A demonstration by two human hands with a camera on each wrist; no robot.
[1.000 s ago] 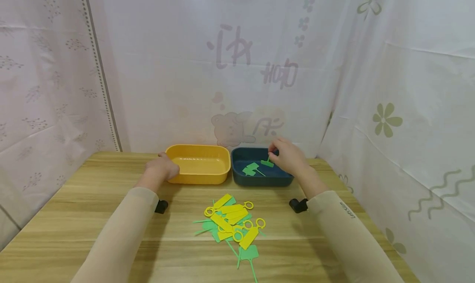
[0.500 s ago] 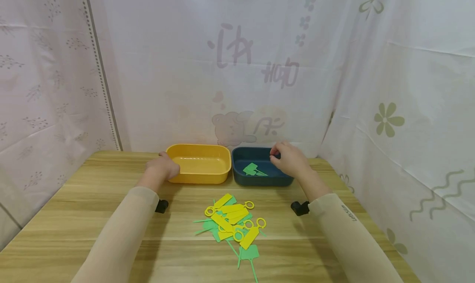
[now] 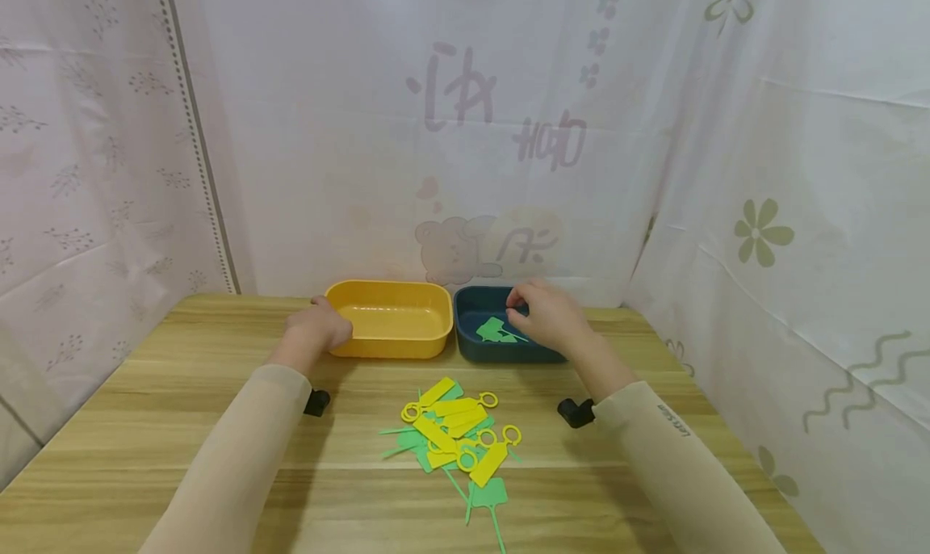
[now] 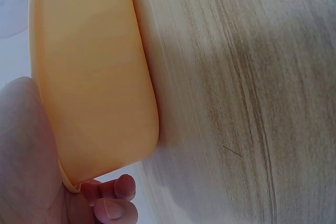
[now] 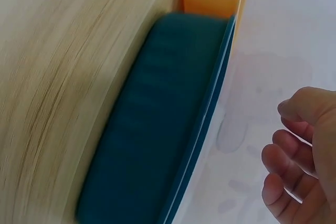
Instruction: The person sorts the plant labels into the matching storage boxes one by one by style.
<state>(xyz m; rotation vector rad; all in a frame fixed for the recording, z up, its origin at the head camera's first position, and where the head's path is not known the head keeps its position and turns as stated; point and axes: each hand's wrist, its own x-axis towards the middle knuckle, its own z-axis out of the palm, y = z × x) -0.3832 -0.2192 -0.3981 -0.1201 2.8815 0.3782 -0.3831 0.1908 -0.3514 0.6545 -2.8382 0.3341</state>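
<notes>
My left hand (image 3: 320,326) grips the left end of a yellow plastic bin (image 3: 392,349); in the left wrist view its fingers (image 4: 116,211) curl round the corner at the rim. My right hand (image 3: 548,316) is over the right part of a dark blue bin (image 3: 508,352), holding nothing, its fingers (image 5: 283,163) loosely bent. Several green tags with thin stems (image 3: 492,330) lie in the blue bin's left part. A pile of yellow tags with ring ends (image 3: 436,436) and green stemmed tags (image 3: 488,493) lies on the table before the bins.
Both bins stand side by side near the back edge of the wooden table (image 3: 182,392). A printed white curtain (image 3: 327,134) hangs behind and on both sides. Black wrist mounts (image 3: 576,413) stick inward from the wrists.
The right hand has let a green tag drop into the blue bin among the others, then shifted left over that bin. The left hand stays at the yellow bin.
</notes>
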